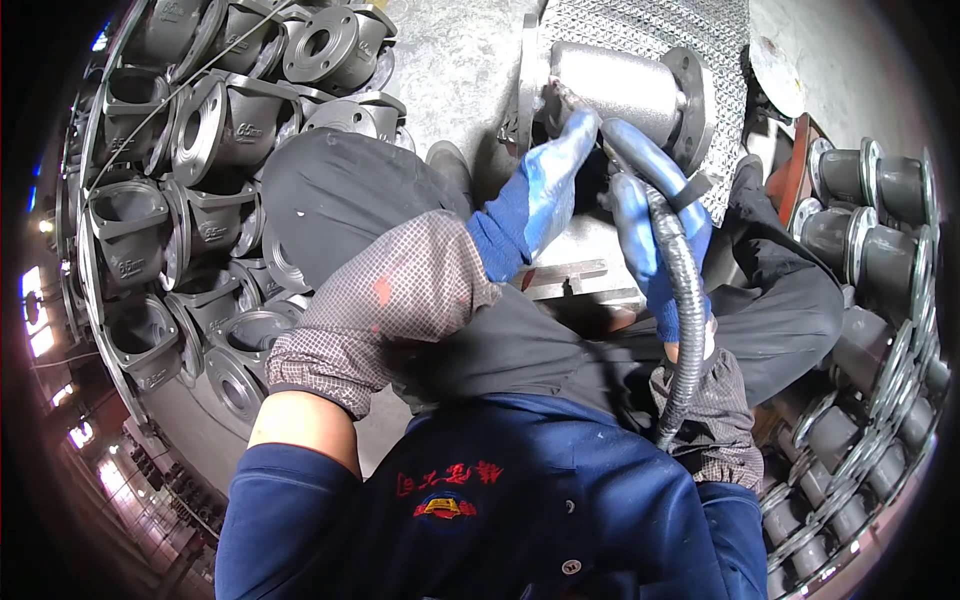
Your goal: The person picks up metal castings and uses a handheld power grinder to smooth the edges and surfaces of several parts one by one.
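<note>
A grey cast-metal pipe body [620, 88], with a round flange at each end, lies on its side in front of me. My left hand [560, 165], in a blue glove, is closed at its near left side. The fingers pinch the thin front end of a tool [568, 98], whose tip meets the casting by the left flange. My right hand [640, 225], also gloved in blue, is wrapped round the tool's rear part, where a ribbed flexible hose [683, 290] leads back toward my body. The hands hide most of the tool.
Stacked grey flanged castings [230, 125] fill the left side. More flanged castings [840, 235] stand in rows at the right. A textured metal sheet [680, 25] lies beyond the workpiece. My knees are bent at both sides, the left one [340, 200] close to the stack.
</note>
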Demonstrator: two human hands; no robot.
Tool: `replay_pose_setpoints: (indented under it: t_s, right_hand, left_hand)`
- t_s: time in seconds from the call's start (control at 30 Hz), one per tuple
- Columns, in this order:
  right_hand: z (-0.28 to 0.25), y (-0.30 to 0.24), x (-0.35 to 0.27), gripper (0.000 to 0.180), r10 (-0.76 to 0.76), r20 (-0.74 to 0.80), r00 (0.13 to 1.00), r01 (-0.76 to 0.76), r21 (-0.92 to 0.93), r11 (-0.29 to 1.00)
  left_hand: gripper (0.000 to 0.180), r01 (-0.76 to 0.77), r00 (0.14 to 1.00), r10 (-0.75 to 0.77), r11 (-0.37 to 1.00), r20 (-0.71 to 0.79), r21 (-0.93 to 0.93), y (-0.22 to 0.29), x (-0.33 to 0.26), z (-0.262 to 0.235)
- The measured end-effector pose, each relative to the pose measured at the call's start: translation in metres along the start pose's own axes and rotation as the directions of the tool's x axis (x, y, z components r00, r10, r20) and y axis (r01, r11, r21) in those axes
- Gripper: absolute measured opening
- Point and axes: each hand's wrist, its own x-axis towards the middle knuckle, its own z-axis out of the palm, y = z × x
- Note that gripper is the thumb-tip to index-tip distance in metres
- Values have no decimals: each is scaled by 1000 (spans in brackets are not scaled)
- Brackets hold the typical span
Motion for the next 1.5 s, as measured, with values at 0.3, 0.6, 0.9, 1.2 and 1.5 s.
replay_pose_setpoints:
  t_s: [0.3,0.6,0.9,1.2,1.5]
  right_hand:
    - [-6,44,-15,50,-459,286,841,500,-735,457]
    - [-7,57,-23,65,-445,405,799,569,-750,337]
    - [4,56,-35,64,-377,416,828,535,-787,307]
    - [1,64,-27,57,-530,320,785,583,-670,460]
    - [-9,71,-27,52,-490,304,817,559,-624,546]
  left_hand:
    - [36,59,998,-66,970,22,236,5,3,-10]
    - [48,175,984,-165,872,-62,458,5,-2,-20]
    - [51,236,972,-220,885,-87,400,6,-3,-24]
    - [58,205,979,-181,867,-96,454,-2,3,-37]
    - [41,158,973,-105,952,-208,262,-21,9,-49]
